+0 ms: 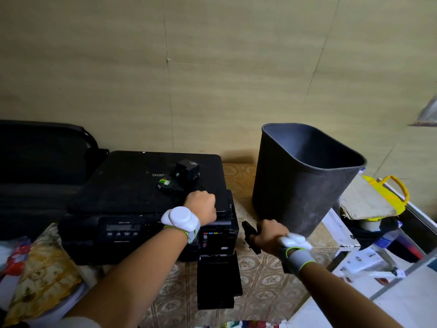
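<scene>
Your left hand [201, 207] rests with fingers curled on the front right corner of the printer [132, 185]; I cannot tell whether it grips the lid. Your right hand [269, 235] is clamped on a black cartridge [251, 233], low over the counter [260, 280] between the printer and the bin [295, 197]. You seem to be throwing it away: next, lift it over the bin's rim and let go.

The right hand [268, 235] hides most of the black cartridge [249, 229].

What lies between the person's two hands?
In the head view, between the left hand and the right hand lie the printer corner, a strip of patterned tablecloth, and the black part the right hand grips.
</scene>
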Demonstrator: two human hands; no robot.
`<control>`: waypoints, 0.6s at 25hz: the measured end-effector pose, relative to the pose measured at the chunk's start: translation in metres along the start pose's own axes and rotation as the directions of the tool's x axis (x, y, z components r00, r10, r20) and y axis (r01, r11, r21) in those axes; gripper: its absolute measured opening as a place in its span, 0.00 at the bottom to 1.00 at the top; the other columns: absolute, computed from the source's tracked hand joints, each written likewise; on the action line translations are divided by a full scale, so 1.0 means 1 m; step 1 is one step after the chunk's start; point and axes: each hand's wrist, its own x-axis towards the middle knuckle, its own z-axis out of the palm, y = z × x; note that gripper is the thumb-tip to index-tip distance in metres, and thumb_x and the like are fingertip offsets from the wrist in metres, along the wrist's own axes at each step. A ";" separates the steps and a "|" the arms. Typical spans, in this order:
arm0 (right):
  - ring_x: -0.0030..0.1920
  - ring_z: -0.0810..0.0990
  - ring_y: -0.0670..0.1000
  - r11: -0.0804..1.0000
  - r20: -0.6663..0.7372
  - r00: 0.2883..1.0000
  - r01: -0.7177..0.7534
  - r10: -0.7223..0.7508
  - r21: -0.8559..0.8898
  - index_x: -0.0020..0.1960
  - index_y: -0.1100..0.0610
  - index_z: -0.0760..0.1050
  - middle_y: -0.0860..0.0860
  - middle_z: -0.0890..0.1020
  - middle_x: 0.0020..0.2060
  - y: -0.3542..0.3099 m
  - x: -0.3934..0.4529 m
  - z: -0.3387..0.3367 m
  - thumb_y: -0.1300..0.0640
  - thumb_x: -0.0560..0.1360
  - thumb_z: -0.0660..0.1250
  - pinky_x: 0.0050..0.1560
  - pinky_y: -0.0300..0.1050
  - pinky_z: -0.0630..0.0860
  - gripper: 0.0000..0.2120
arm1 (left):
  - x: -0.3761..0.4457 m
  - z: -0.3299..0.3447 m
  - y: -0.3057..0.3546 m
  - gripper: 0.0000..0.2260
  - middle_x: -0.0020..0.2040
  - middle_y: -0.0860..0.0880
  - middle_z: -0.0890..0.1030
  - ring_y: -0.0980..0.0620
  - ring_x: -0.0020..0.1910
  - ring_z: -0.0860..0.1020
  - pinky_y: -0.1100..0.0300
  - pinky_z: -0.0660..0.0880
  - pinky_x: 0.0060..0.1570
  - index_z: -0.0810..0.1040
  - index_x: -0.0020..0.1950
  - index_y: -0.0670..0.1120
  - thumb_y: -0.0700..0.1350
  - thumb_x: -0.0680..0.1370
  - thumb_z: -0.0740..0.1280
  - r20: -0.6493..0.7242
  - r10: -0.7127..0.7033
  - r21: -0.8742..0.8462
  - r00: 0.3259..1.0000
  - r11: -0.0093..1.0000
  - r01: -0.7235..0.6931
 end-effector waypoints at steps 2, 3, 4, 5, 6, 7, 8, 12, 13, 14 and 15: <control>0.53 0.81 0.60 0.996 0.011 0.999 -0.038 0.037 0.079 0.50 0.58 0.79 0.59 0.83 0.52 -0.001 0.004 0.015 0.44 0.71 0.64 0.48 0.44 0.76 0.18 | -0.003 0.001 0.001 0.13 0.58 0.39 0.81 0.39 0.58 0.79 0.52 0.75 0.54 0.78 0.56 0.38 0.42 0.77 0.59 0.007 0.038 0.020 0.999 0.999 -0.038; 0.53 0.81 0.60 0.988 0.017 0.998 -0.068 0.066 0.139 0.50 0.58 0.79 0.59 0.83 0.52 0.000 0.007 0.021 0.44 0.71 0.64 0.48 0.45 0.76 0.18 | -0.003 0.001 0.000 0.13 0.58 0.39 0.81 0.39 0.58 0.79 0.52 0.75 0.54 0.78 0.56 0.38 0.42 0.77 0.59 0.006 0.039 0.017 0.999 0.999 -0.039; 0.53 0.81 0.60 0.973 0.034 0.994 -0.107 0.102 0.206 0.50 0.58 0.79 0.60 0.83 0.52 0.002 0.011 0.026 0.44 0.71 0.64 0.48 0.45 0.76 0.19 | -0.003 0.001 -0.001 0.14 0.58 0.38 0.81 0.39 0.58 0.78 0.51 0.75 0.54 0.79 0.56 0.38 0.42 0.77 0.59 0.005 0.028 0.011 1.000 1.000 -0.028; 0.52 0.81 0.60 0.954 0.051 0.990 -0.143 0.134 0.265 0.50 0.58 0.79 0.60 0.83 0.52 0.004 0.015 0.031 0.43 0.71 0.64 0.48 0.46 0.76 0.20 | -0.004 0.000 -0.002 0.14 0.58 0.38 0.81 0.38 0.58 0.78 0.51 0.75 0.54 0.79 0.56 0.38 0.43 0.77 0.59 0.005 0.013 0.000 1.000 1.000 -0.013; 0.52 0.81 0.60 0.933 0.076 0.984 -0.178 0.163 0.312 0.50 0.58 0.79 0.60 0.83 0.52 0.005 0.019 0.034 0.42 0.71 0.63 0.48 0.46 0.76 0.21 | -0.004 0.000 -0.003 0.14 0.58 0.38 0.81 0.38 0.58 0.78 0.51 0.75 0.54 0.79 0.56 0.38 0.43 0.77 0.59 0.005 -0.004 -0.007 1.000 1.000 0.004; 0.52 0.81 0.60 0.914 0.094 0.978 -0.209 0.187 0.347 0.50 0.59 0.79 0.60 0.83 0.52 0.006 0.023 0.036 0.41 0.71 0.62 0.48 0.45 0.75 0.22 | -0.003 -0.001 -0.003 0.14 0.58 0.38 0.81 0.38 0.58 0.78 0.51 0.75 0.54 0.79 0.56 0.38 0.43 0.77 0.59 0.005 -0.011 -0.014 1.000 1.000 0.011; 0.52 0.81 0.60 0.896 0.117 0.971 -0.238 0.209 0.375 0.51 0.60 0.79 0.60 0.83 0.52 0.007 0.026 0.038 0.42 0.72 0.62 0.47 0.45 0.75 0.22 | -0.003 -0.001 -0.003 0.14 0.58 0.38 0.81 0.38 0.58 0.78 0.51 0.75 0.54 0.79 0.56 0.38 0.43 0.77 0.59 0.005 -0.013 -0.017 1.000 1.000 0.013; 0.57 0.80 0.61 0.840 0.179 0.952 -0.304 0.248 0.450 0.57 0.63 0.78 0.62 0.81 0.57 0.007 0.035 0.046 0.43 0.75 0.61 0.52 0.46 0.75 0.25 | -0.002 -0.001 -0.003 0.14 0.56 0.37 0.82 0.38 0.56 0.79 0.52 0.75 0.52 0.79 0.53 0.37 0.43 0.77 0.59 0.015 0.001 -0.022 1.000 1.000 -0.001; 0.58 0.79 0.62 0.838 0.185 0.950 -0.308 0.250 0.451 0.58 0.64 0.77 0.63 0.81 0.57 0.006 0.037 0.048 0.44 0.76 0.61 0.53 0.46 0.75 0.24 | -0.001 -0.002 -0.004 0.14 0.55 0.37 0.82 0.38 0.55 0.79 0.52 0.75 0.52 0.79 0.53 0.37 0.43 0.77 0.59 0.019 0.003 -0.021 1.000 1.000 -0.002; 0.59 0.79 0.61 0.846 0.190 0.951 -0.305 0.245 0.437 0.58 0.64 0.78 0.63 0.81 0.57 0.005 0.035 0.048 0.45 0.77 0.60 0.54 0.46 0.75 0.24 | -0.001 -0.002 -0.005 0.14 0.55 0.37 0.82 0.37 0.55 0.79 0.52 0.75 0.51 0.80 0.52 0.36 0.43 0.77 0.59 0.023 0.005 -0.021 1.000 1.000 -0.004; 0.59 0.79 0.60 0.859 0.195 0.951 -0.303 0.242 0.413 0.57 0.64 0.79 0.61 0.82 0.55 0.004 0.033 0.047 0.44 0.78 0.58 0.53 0.45 0.75 0.24 | -0.001 -0.003 -0.005 0.14 0.54 0.37 0.82 0.37 0.55 0.79 0.52 0.75 0.51 0.80 0.52 0.36 0.43 0.77 0.59 0.026 0.004 -0.021 1.000 1.000 -0.004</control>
